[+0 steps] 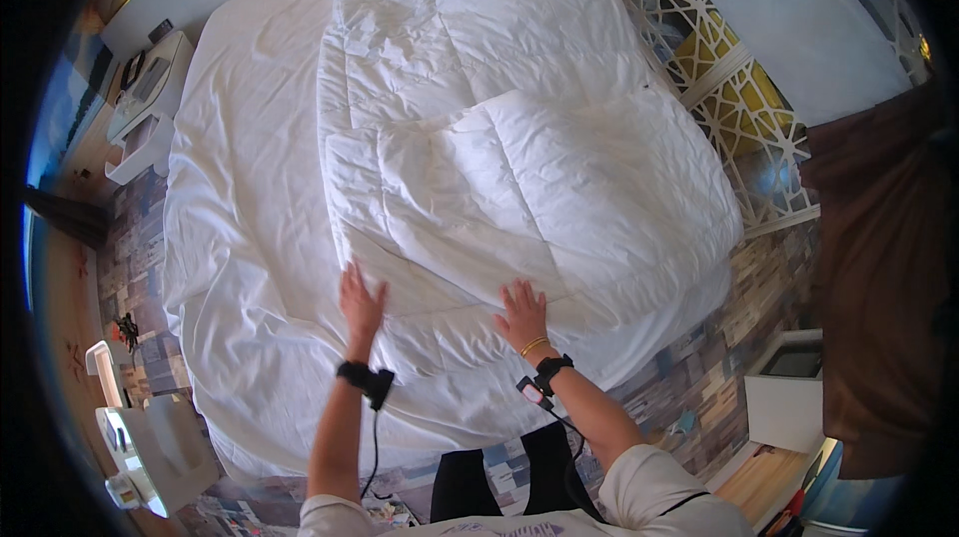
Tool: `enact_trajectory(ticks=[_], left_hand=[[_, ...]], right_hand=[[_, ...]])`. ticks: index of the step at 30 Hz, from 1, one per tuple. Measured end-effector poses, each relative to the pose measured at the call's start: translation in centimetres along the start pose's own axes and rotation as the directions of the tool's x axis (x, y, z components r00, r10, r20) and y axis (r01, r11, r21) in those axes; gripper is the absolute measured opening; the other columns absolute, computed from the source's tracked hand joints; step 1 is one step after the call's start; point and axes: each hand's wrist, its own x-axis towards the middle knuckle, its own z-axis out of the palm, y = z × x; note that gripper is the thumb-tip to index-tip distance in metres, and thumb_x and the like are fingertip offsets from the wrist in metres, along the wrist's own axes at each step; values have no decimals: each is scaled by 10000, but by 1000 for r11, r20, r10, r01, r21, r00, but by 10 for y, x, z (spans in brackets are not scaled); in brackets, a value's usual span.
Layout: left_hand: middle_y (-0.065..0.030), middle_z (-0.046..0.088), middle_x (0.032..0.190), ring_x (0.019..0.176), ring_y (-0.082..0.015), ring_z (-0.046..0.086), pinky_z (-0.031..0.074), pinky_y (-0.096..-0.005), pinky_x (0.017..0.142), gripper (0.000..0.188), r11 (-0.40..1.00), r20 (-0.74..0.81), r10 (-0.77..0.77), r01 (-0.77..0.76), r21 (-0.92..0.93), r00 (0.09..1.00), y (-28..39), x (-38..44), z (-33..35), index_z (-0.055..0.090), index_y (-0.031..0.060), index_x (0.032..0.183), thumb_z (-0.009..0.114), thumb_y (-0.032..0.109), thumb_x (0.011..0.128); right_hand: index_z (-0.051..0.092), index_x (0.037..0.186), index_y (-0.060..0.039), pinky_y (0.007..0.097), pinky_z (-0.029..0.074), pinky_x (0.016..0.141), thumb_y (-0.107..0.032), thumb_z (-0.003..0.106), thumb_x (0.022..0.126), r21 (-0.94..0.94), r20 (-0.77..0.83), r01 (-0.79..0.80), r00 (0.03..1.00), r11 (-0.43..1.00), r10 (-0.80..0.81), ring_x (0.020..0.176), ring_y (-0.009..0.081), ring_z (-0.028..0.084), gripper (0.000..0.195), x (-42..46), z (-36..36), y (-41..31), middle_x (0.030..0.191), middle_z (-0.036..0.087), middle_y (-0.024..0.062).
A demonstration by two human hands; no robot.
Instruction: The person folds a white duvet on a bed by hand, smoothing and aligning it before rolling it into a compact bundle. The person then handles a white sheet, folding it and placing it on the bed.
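Observation:
A white quilted duvet [464, 185] lies folded over itself on the right part of a bed with a wrinkled white sheet [232, 162]. My left hand [362, 305] rests at the duvet's left edge, palm down, fingers spread. Farther right, my right hand [523, 316] is laid on the duvet near its front edge, with the fingers apart. Neither hand grips the fabric. Each wrist carries a black strap with a small cabled device, and gold bangles circle the right wrist.
A white nightstand [150, 102] with an open drawer stands left of the bed. White lattice panels [742, 95] and a brown curtain [876, 282] are on the right. A white box-like cabinet [783, 402] stands on the patterned floor, and a white table [150, 454] is at lower left.

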Motion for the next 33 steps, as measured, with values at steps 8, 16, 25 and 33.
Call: enact_trajectory(ticks=[8,16,25,33], left_hand=[[-65,213,1365,1277,-200,126,54,-588,956,570,873,298,-360,206,443,884,86,-161,41,370,140,1244,542,339,738],[-157,223,1345,1256,-298,164,169,-503,975,607,902,188,-356,284,325,915,253,-145,97,268,81,1286,491,359,794],[-173,70,1381,1275,-333,60,123,-555,966,731,996,171,18,-32,80,985,548,-144,258,161,126,1329,538,401,766],[-161,45,1387,1278,-333,35,76,-613,938,762,971,243,-216,183,153,946,598,-124,321,190,160,1324,551,464,725]], right_hand=[[377,1211,-99,529,256,898,-297,572,720,94,-83,251,966,963,-244,1172,284,317,565,-54,-6,93,1237,357,144],[354,1242,-85,451,252,951,-345,514,781,195,78,115,988,974,-133,1229,255,245,553,-155,-73,283,1318,269,134],[488,1085,-25,406,379,869,-221,590,743,236,-24,-159,985,959,169,1078,302,418,408,-204,-156,511,1192,414,169],[516,1053,-38,407,380,857,-199,603,725,274,1,-2,1000,962,2,1056,323,423,375,-145,-170,615,1168,429,177]])
